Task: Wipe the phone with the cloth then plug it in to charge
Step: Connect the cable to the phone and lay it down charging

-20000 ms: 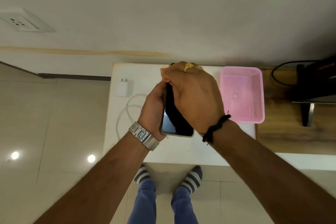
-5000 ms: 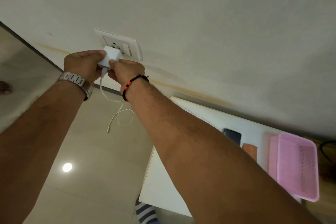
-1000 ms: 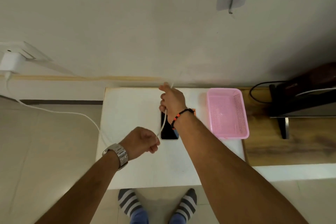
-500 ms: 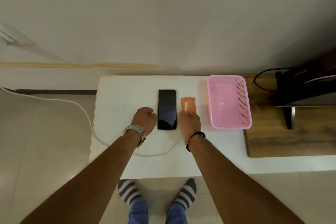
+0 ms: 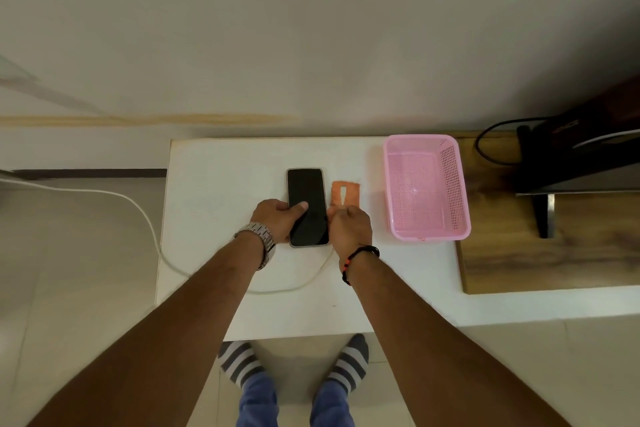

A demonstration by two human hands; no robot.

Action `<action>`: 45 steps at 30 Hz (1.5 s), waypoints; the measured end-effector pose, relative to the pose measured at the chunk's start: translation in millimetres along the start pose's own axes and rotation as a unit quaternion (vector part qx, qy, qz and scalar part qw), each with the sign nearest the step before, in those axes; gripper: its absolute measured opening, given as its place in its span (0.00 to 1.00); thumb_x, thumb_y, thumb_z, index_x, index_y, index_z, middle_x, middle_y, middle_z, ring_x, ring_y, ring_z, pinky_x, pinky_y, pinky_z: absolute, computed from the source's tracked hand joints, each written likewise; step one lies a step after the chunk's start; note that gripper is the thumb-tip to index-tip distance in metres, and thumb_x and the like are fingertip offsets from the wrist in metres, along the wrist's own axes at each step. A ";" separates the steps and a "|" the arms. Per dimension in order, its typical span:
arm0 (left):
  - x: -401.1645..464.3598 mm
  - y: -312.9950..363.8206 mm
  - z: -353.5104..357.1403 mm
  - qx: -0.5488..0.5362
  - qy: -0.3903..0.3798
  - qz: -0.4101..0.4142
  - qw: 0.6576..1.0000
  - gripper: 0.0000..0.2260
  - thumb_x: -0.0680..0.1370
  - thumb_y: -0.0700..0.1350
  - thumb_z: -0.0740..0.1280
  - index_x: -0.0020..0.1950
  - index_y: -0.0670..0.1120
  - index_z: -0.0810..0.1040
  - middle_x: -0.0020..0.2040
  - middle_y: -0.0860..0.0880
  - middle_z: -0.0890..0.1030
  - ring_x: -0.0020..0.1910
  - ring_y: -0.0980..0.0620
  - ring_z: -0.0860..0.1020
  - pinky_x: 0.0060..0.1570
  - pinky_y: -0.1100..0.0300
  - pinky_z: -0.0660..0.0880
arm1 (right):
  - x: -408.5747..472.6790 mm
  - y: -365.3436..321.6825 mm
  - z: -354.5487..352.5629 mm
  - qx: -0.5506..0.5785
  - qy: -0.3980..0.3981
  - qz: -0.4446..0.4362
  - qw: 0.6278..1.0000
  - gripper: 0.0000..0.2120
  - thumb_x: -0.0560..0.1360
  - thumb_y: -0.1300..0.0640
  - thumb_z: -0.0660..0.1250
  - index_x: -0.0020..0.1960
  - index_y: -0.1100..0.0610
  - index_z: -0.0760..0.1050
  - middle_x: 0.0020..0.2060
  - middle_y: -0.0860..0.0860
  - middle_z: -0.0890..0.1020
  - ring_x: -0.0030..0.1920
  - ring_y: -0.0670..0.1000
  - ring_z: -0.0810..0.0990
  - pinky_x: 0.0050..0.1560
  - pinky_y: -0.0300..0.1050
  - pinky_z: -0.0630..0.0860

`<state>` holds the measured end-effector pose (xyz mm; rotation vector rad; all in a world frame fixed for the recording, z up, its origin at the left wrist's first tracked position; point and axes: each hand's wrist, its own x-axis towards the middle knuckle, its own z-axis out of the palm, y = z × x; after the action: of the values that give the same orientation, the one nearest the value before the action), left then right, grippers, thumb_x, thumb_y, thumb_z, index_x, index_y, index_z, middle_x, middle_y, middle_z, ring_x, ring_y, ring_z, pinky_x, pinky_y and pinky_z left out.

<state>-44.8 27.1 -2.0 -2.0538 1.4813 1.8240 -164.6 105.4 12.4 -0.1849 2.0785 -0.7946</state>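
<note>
My left hand (image 5: 275, 218) grips the left edge of the phone (image 5: 307, 207), with my thumb lying across the dark screen and the other fingers tucked at the phone's side. My right hand (image 5: 349, 227) sits against the phone's right edge with the fingers curled under; I cannot tell from here whether they pinch the phone or only rest beside it. The phone lies flat, screen up, on the white table (image 5: 214, 204), lengthwise away from me. The white cable (image 5: 145, 215) runs in from the left over the floor, climbs onto the table and loops along its near part toward the phone's near end; where it ends is hidden behind my right wrist. The orange cloth (image 5: 346, 193) lies flat just right of the phone, its near edge touching my right knuckles. Further right stands a pink basket (image 5: 460, 184), apart from the cloth. A watch (image 5: 258, 241) is on my left wrist and a beaded band (image 5: 356, 258) on my right. Beyond the basket a wooden board (image 5: 554, 253) carries a dark stand (image 5: 543, 215) with a black wire
</note>
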 end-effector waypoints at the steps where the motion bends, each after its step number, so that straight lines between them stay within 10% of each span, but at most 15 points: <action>1: -0.7 0.3 -1.3 0.010 -0.005 0.004 1.000 0.18 0.77 0.58 0.73 0.50 0.43 0.82 0.49 0.42 0.85 0.48 0.42 0.84 0.51 0.46 0.84 | -2.4 -0.7 0.0 0.000 -0.004 -0.001 1.000 0.13 0.82 0.58 0.57 0.52 0.62 0.78 0.45 0.58 0.81 0.44 0.56 0.80 0.45 0.47 0.81; 10: -12.0 3.5 -33.9 -0.284 -0.015 -0.033 0.958 0.14 0.78 0.48 0.73 0.59 0.42 0.80 0.51 0.40 0.87 0.48 0.41 0.87 0.44 0.49 0.85 | -45.0 -30.4 -1.4 0.120 -0.027 -0.027 0.992 0.15 0.82 0.57 0.57 0.54 0.60 0.81 0.49 0.58 0.84 0.42 0.51 0.81 0.40 0.39 0.75; 17: -26.3 42.8 -69.8 -0.494 0.039 -0.027 0.868 0.10 0.77 0.39 0.75 0.56 0.39 0.79 0.40 0.42 0.88 0.40 0.44 0.88 0.36 0.52 0.84 | -77.8 -59.7 3.2 0.089 -0.019 -0.162 0.982 0.11 0.82 0.51 0.61 0.49 0.50 0.82 0.29 0.48 0.80 0.30 0.42 0.78 0.34 0.40 0.77; 25: -36.4 64.0 -83.0 -0.528 0.057 -0.024 0.847 0.08 0.78 0.39 0.73 0.54 0.39 0.78 0.50 0.39 0.85 0.44 0.44 0.86 0.32 0.55 0.83 | -99.7 -80.6 17.5 0.045 -0.044 -0.224 0.972 0.19 0.79 0.49 0.65 0.43 0.66 0.80 0.33 0.66 0.77 0.31 0.55 0.70 0.33 0.52 0.73; 45: -40.3 62.0 -84.8 -0.427 0.078 0.063 0.899 0.06 0.79 0.45 0.73 0.53 0.45 0.81 0.46 0.45 0.87 0.45 0.45 0.87 0.38 0.55 0.83 | -98.8 -86.9 13.4 -0.019 -0.051 -0.207 0.977 0.16 0.78 0.49 0.69 0.40 0.59 0.85 0.32 0.53 0.84 0.34 0.51 0.82 0.42 0.43 0.80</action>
<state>-14.5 -30.4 89.7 -2.5071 0.8997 2.7755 -108.0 71.0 126.8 -0.6832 1.9843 -0.9681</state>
